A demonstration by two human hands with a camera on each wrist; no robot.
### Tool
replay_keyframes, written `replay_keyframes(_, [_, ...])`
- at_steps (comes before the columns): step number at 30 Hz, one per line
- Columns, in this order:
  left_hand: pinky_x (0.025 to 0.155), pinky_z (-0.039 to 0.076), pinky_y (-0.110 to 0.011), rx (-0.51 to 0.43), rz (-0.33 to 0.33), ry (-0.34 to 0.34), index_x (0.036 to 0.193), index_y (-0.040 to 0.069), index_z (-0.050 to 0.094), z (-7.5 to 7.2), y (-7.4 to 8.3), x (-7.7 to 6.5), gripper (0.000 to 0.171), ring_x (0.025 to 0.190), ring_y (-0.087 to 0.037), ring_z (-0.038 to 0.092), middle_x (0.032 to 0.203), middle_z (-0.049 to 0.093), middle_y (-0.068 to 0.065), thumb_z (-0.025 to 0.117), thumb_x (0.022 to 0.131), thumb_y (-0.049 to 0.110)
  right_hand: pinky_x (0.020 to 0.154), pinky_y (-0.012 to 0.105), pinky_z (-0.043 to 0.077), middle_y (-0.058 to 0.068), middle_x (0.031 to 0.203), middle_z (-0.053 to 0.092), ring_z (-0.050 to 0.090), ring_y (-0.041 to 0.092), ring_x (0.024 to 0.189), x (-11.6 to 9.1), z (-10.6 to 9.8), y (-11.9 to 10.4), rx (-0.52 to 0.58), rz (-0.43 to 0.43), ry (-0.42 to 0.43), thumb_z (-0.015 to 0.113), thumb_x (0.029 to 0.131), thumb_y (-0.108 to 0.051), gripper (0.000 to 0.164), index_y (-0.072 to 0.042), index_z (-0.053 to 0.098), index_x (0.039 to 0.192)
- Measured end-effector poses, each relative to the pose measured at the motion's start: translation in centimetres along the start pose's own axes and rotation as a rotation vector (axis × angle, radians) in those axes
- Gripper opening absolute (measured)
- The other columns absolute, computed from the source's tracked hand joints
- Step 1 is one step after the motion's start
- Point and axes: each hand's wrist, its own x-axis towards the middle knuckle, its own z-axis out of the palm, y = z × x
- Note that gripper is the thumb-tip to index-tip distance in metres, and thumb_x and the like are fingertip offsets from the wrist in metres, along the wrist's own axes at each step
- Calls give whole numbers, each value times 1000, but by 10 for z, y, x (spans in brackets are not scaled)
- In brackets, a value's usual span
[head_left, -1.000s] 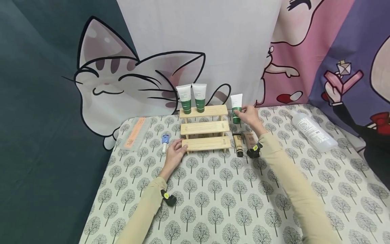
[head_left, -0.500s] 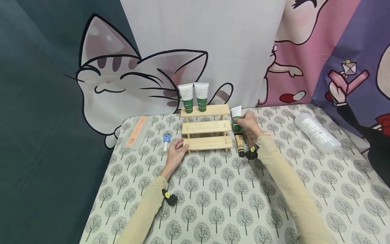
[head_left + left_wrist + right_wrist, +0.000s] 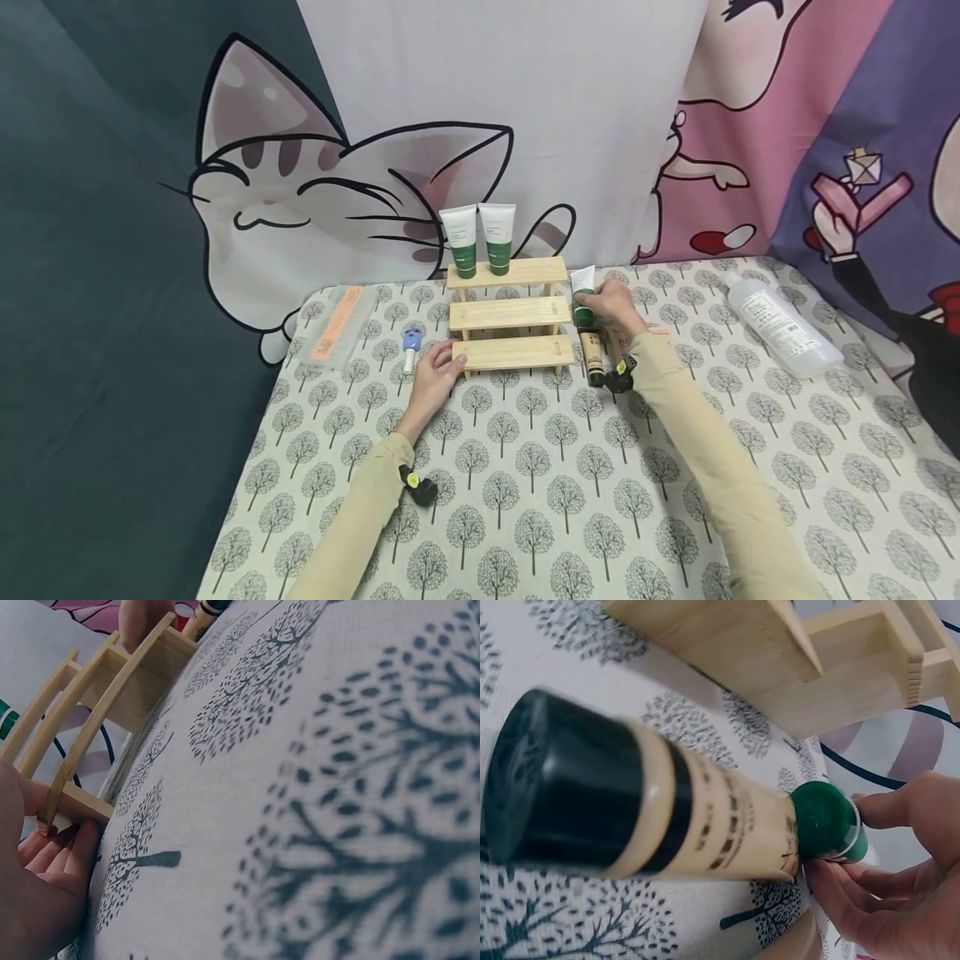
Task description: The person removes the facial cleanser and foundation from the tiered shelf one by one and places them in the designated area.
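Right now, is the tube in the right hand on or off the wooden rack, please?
Off: the right hand holds the tube to the right of the wooden rack; two similar tubes stand on its top shelf.

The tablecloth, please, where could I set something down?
Free: before the wooden stand, between left sleeve and right sleeve; between right sleeve and plastic bottle. Crowded: right of the stand, around the right hand, green-white tube and beige tube.

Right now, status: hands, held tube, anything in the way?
Left hand gripping wooden rack. Right hand holding green-white tube beside rack. Beige tube close in front.
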Motion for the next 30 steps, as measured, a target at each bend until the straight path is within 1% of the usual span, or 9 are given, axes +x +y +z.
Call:
replay_keyframes(11, [106,55,-38,-11,-14,-6,143,1,51,-1,1,-1,50,123,-38,64,135,63,-25,67,96,12,47,20,35,-9,49,36,34,7,46,-7,-6,-2,-97,-53,15,65,97,-37,52,-14,42,56])
replay_keyframes(14, [106,55,-39,-9,-13,-4,142,1,52,-1,1,-1,50,123,-38,65,135,64,-24,68,96,13,46,20,32,-8,49,35,32,7,47,-10,-9,-1,-100,-76,36,64,97,-35,49,-13,43,58])
replay_keyframes(16, [106,54,-39,-8,-9,-1,142,1,52,-1,1,-1,50,123,-38,65,134,64,-24,68,96,13,46,23,34,-4,53,40,36,10,49,-13,-12,-2,-92,-87,56,64,96,-32,43,-9,49,63])
replay_keyframes(18, [107,54,-40,-4,-2,1,141,1,53,-1,1,-1,50,122,-38,65,134,64,-24,68,96,13,53,28,44,5,65,54,48,17,58,-18,-16,-4,-95,-100,80,63,96,-32,37,-1,58,76])
replay_keyframes(20, [107,54,-40,1,8,2,141,1,53,-1,0,-1,49,122,-39,65,133,64,-25,68,96,13,69,38,56,19,87,65,60,29,77,-22,-21,-7,-88,-108,91,61,97,-32,39,7,63,97])
replay_keyframes(21, [107,54,-40,3,12,2,141,1,53,-1,0,-1,49,122,-39,65,133,64,-25,67,96,13,78,44,59,24,100,67,63,34,89,-25,-23,-9,-75,-105,89,60,98,-33,43,9,62,108])
replay_keyframes(23, [107,54,-40,5,18,1,141,0,52,-1,1,-1,49,122,-39,65,133,64,-26,67,96,13,98,54,54,32,123,63,60,44,111,-28,-28,-13,-52,-115,98,58,99,-33,51,11,58,124])
replay_keyframes(26, [106,54,-39,-2,14,0,141,0,52,-1,1,-2,49,123,-39,65,133,64,-26,67,96,13,107,58,48,33,127,62,55,48,121,-33,-34,-19,6,-127,124,58,100,-33,55,11,55,132])
replay_keyframes(30, [106,54,-38,-2,12,4,142,0,52,-1,0,-2,49,123,-40,64,134,63,-26,67,96,12,106,55,49,30,121,68,61,46,115,-38,-39,-29,54,-166,204,61,99,-33,54,8,56,134])
